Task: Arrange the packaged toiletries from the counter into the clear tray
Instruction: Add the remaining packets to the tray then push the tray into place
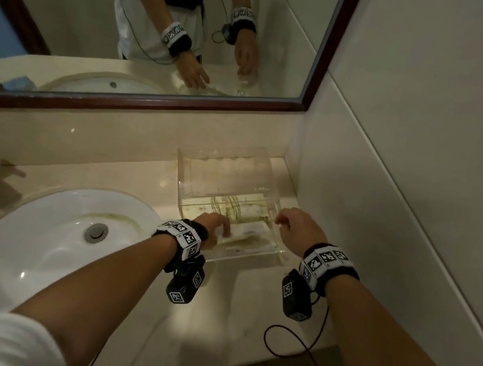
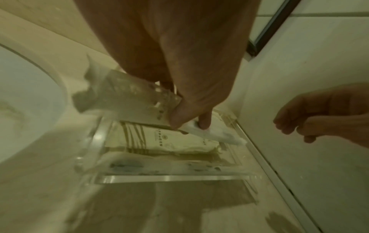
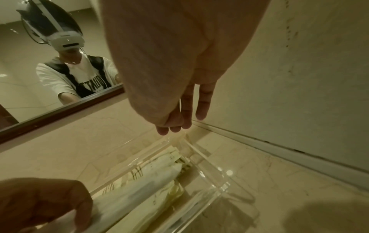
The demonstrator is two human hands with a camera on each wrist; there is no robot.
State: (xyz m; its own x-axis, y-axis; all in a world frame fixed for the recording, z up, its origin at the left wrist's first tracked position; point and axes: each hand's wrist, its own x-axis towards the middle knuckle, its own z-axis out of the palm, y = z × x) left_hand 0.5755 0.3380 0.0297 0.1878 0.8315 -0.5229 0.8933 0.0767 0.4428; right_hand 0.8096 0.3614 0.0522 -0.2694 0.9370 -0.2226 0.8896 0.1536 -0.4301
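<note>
Over clear tray (image 2: 103,178) rim: left hand (image 2: 185,97) pinching white packet (image 2: 215,134).

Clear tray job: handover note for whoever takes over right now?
Left hand: pinches a white packet over the clear tray, not yet laid flat.
Right hand: holds nothing, fingers loosely curled, beside the tray's right wall.
Tray sits on the counter right of the sink, near the side wall.
Done: at least one striped packet lies in the tray.
Left: release the white packet and straighten it. No other packets show on the counter in these views.
</note>
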